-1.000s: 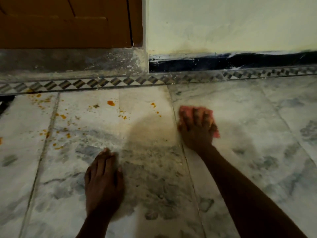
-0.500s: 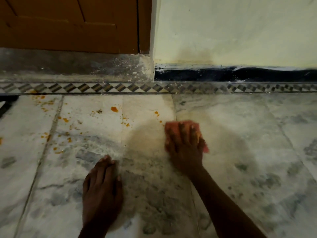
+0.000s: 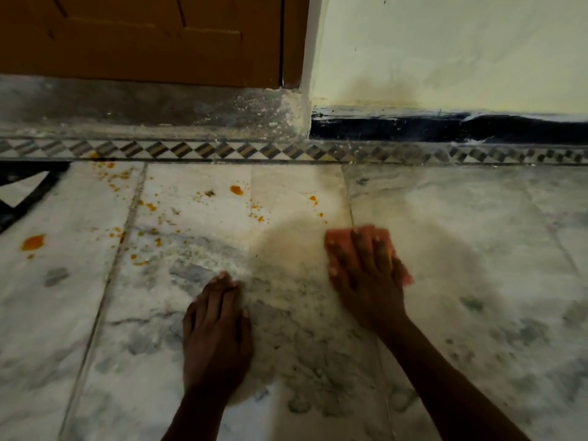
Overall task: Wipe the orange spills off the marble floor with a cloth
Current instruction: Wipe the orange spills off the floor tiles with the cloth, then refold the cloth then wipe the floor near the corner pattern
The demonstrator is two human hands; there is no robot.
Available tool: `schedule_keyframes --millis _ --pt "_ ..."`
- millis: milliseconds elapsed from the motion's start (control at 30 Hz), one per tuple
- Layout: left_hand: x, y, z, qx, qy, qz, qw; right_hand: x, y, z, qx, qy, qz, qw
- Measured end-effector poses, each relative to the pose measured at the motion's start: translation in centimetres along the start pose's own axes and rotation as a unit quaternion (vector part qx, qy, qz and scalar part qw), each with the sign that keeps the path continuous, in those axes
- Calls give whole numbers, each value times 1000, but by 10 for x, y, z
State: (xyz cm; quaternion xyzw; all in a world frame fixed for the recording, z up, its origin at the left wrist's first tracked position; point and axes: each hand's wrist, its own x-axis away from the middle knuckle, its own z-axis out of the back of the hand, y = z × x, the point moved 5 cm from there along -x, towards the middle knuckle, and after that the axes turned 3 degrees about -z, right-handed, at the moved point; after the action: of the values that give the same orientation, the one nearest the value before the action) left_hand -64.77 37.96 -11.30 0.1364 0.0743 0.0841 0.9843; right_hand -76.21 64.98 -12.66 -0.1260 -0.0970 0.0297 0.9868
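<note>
Your right hand point(image 3: 366, 275) presses a pink cloth point(image 3: 337, 246) flat against the marble floor point(image 3: 477, 249), fingers point(image 3: 361, 249) spread wide over the fabric rather than curled around it; the cloth shows past your fingertips and again as a corner by the outer edge of your palm. Your left hand point(image 3: 216, 332) lies palm-down on the bare floor, nearer you and to the left, fingers straight and close together, holding nothing. The two hands are apart, with a stretch of dull, yellowish, smeared marble between and around them.

The orange spills point(image 3: 236, 190) lie beyond and to the left of the cloth. The nearest specks point(image 3: 313, 199) sit just past your right fingertips, not touching the cloth. A round drop sits further left on the same slab, with fine spatter scattered around it. More dots cluster along the floor joint point(image 3: 127, 224) to the left, and a larger blot point(image 3: 33, 242) lies well apart, on the next slab near the left edge of the view.

Along the far edge of the floor runs a border point(image 3: 222, 151) of dark and pale diamonds. Behind it, a grey stone threshold point(image 3: 143, 106) sits under a brown wooden door point(image 3: 143, 39), and to the right a pale wall point(image 3: 445, 49) rises above a black skirting point(image 3: 413, 128). A dark patterned object, too cut off to identify, shows at the left edge.
</note>
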Motion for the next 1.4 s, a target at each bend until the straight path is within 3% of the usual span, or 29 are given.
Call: schedule_keyframes --millis 100,233,333,400,467,533,633,700,767,833,900,967,1033,1100,1167,1200,1233,1333,1400 --pt "0 -2 -2 9 -4 2 1000 21 37 7 5 30 -65 997" --pt "2 -4 -5 11 -1 4 1000 -56 27 14 -65 78 -199 975" --pt "2 -3 -5 10 2 -5 1000 -64 -23 1 -51 52 -100 992" --pt "2 -3 -4 9 3 -8 1000 -15 -51 -16 -3 57 30 998" --pt "2 -3 -4 10 3 -7 1000 42 -54 -24 -15 53 106 993" --pt "2 -3 -4 12 9 -4 1000 57 -35 -21 -19 49 101 994" --pt "0 -2 -4 12 18 -9 1000 13 -14 -6 -31 91 -38 995" --pt "2 -3 -5 10 19 -7 1000 -24 -28 -4 -71 77 -104 989" --pt "2 -3 -5 11 18 -4 1000 -36 -59 -9 -58 66 -66 994" --pt "3 -3 -4 18 16 -8 1000 -18 -87 -15 -35 59 39 997" --pt "3 -4 -4 31 23 -13 999 19 -101 -18 -97 58 112 987" --pt "2 -3 -3 48 41 -15 998 49 -100 -8 -266 65 135 952" --pt "3 -3 -1 65 53 -14 996 57 -92 -3 -491 51 85 865" --pt "6 -3 1 91 57 -19 994 52 -89 -7 -667 -1 8 745" --pt "9 -6 4 141 74 -26 987 50 -101 -10 -813 -91 -67 572" --pt "11 -7 6 179 91 -24 979 52 -107 -11 -842 -125 -94 516" --pt "16 -9 12 227 112 -11 968 52 -113 -9 -842 -147 -102 508" --pt "36 -10 29 349 159 37 923 64 -130 -8 -792 -194 -74 574" --pt "57 3 45 360 186 3 914 75 -129 -7 -783 -166 -51 598"
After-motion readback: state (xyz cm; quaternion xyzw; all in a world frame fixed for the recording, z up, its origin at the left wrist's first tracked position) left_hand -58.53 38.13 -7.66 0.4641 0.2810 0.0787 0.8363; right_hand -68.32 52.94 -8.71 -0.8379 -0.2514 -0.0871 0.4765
